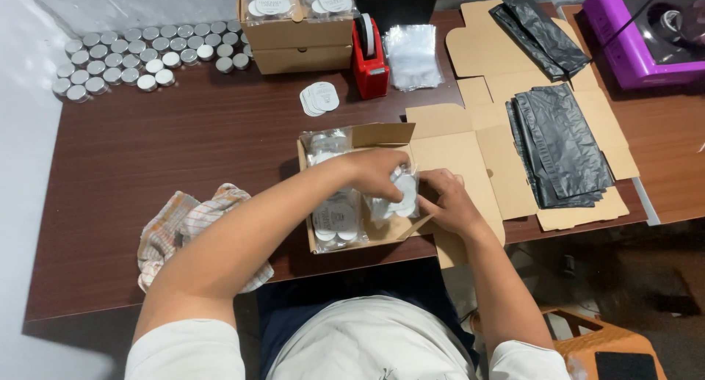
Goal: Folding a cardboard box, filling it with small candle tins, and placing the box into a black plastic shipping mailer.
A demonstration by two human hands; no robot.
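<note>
Both hands (411,185) grip a clear packet (396,196) of white discs.

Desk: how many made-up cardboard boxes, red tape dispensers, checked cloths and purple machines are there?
Cardboard boxes: 3 (one open, two stacked)
Red tape dispenser: 1
Checked cloth: 1
Purple machine: 1
Total: 6
</note>
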